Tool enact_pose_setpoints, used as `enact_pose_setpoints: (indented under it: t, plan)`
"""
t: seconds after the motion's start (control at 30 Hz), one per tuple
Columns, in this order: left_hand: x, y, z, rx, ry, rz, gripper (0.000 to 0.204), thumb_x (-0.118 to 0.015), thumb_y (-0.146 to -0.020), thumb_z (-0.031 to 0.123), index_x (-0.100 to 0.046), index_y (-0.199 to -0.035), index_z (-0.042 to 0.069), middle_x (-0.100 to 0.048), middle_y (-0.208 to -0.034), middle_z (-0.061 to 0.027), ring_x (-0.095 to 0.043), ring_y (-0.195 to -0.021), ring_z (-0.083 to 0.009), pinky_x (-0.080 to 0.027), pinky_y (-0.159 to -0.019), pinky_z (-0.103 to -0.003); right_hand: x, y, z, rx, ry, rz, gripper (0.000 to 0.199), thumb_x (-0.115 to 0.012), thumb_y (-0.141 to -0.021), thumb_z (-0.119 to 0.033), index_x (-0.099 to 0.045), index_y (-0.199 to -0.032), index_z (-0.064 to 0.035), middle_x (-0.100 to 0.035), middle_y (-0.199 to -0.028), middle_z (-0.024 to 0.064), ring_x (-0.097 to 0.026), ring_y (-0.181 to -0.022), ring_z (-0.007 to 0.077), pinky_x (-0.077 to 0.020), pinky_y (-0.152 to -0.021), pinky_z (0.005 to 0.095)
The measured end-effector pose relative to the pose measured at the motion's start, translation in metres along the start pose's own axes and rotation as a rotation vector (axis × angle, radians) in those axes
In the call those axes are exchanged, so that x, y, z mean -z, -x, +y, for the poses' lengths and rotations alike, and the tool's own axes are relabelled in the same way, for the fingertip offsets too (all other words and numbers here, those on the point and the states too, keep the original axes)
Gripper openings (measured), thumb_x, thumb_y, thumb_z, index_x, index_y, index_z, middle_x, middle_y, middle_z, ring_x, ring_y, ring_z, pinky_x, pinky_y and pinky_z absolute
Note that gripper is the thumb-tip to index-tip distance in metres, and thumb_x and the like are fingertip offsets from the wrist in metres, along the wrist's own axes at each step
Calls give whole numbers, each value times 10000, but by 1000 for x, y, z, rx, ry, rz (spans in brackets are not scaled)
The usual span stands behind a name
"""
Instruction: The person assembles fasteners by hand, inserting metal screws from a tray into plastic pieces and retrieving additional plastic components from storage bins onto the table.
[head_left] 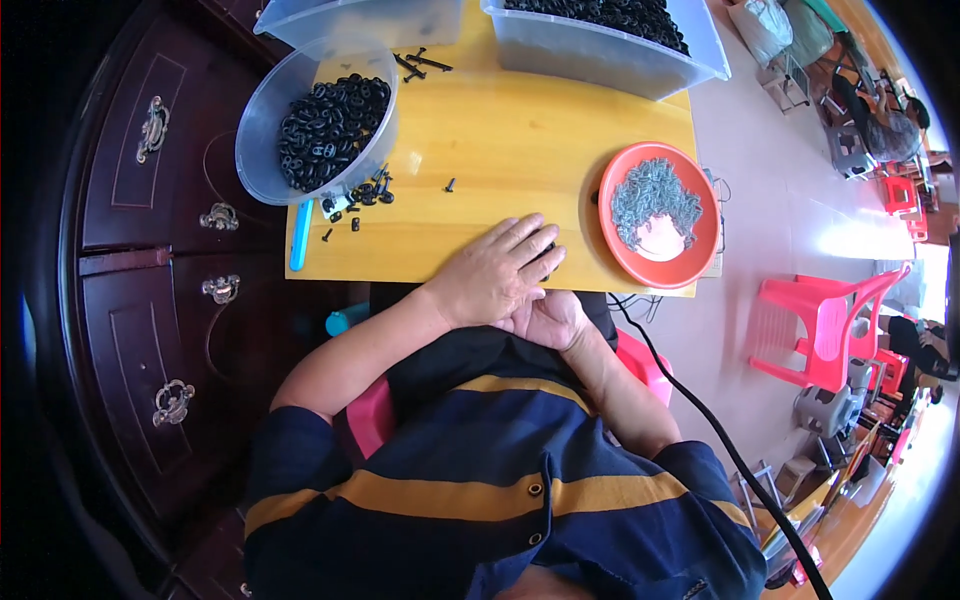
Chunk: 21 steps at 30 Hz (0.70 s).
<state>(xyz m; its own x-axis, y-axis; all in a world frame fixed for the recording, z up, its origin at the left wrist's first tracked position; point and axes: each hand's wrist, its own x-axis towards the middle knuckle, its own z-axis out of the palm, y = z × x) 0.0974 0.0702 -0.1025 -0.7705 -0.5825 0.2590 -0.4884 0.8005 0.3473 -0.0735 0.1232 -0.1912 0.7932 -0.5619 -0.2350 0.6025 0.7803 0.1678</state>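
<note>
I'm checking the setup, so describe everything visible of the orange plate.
The orange plate is round and shiny, apparently plastic, with a raised rim. It sits face up at the right of the yellow table, seeming to overhang its edge. Small grey metal pieces are heaped inside, leaving a bright bare patch nearer the person. The left hand and right hand are apart from it.

Looks like a small assembly workshop; tub [256,150] of black parts [335,135], plate [665,275] of metal bits [640,198]; home-style cabinet [125,205] alongside
</note>
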Motion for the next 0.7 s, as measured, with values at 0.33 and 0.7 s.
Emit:
enact_pose_setpoints:
  t: [0.33,0.7]
  plan:
    - [-26,33,24,-197,25,136,358,-574,-906,185,-647,-1199,-7,-625,-1325,-165,-558,-1305,-336,-408,-1127,-474,38,11,-10,42,-24,-62,398,-366,-1093,-293,-539,-1323,-19,-571,-1356,151,-583,-1239,249,-492,-1072,371]
    - [-35,43,40,-209,26,144,324,-534,-914,215,-649,-1160,39,-619,-1271,-153,-563,-1279,-339,-384,-1120,-504,21,20,14,26,-22,-54,322,-430,-1056,-259,-605,-1239,-60,-643,-1240,101,-627,-1132,215,-514,-1013,350]
